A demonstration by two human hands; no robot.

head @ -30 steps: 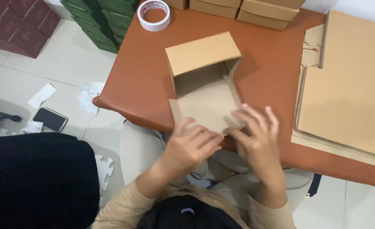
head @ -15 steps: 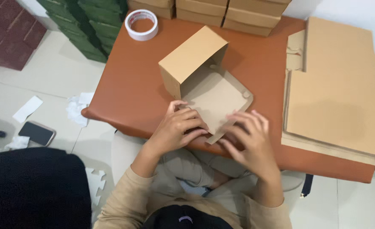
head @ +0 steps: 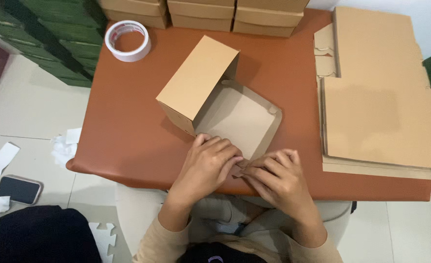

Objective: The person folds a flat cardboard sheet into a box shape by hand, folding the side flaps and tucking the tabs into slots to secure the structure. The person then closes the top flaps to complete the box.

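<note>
Down at the lower middle of the frame, both hands met on the near edge of a tan cardboard box [head: 225, 104]; the left hand [head: 208, 163] lay palm-down with its fingers bent over the front flap, pressing on it, and the right hand [head: 274, 178] came in from the right with fingers curled, their tips pinching the same flap where it touched the left fingers; neither hand was flat open, both were closed lightly on the cardboard edge; beige sleeves [head: 159, 243] covered the forearms below; the box sat in the centre of the frame on a rust-brown table [head: 123, 122] with a smooth, matte top and rounded corners; its lid stood up and leaned toward the upper left, plain and unprinted, while the open tray showed a flat inner floor with small rounded tabs at the corners; at the right of the frame lay a stack of flat cardboard blanks [head: 381, 107], thin sheets with notched edges; along the top edge stood a row of folded boxes [head: 203, 12] of the same tan board; a roll of white tape [head: 127, 40], round and hollow, rested at the upper left of the table; at the lower left, on pale floor tiles, lay a dark phone [head: 18, 189] and scraps of white paper [head: 64, 146].
</note>
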